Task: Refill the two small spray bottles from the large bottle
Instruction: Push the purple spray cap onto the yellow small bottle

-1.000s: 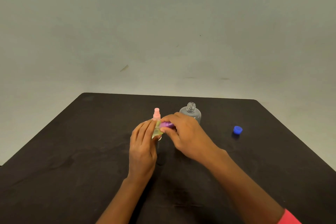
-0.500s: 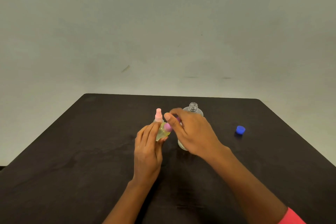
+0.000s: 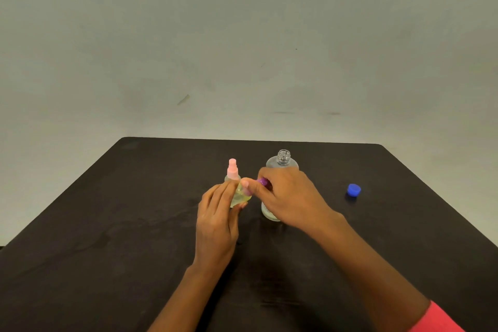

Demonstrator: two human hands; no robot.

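My left hand (image 3: 218,213) holds a small clear spray bottle (image 3: 242,194) with yellowish liquid, its fingers curled round the body. My right hand (image 3: 285,194) pinches that bottle's purple spray cap (image 3: 262,182) at the top. Just behind stands a second small bottle with a pink spray cap (image 3: 232,170), mostly hidden by my left fingers. The large clear bottle (image 3: 283,160) stands uncapped behind my right hand, only its neck, shoulders and base showing.
A blue screw cap (image 3: 353,190) lies on the black table (image 3: 107,224) to the right of the bottles. A plain grey wall rises behind the table's far edge. A pink sleeve shows at my right forearm.
Both hands and the small bottle have shifted slightly; my right hand's fingers have turned on the purple cap. The large bottle and blue cap stay put.
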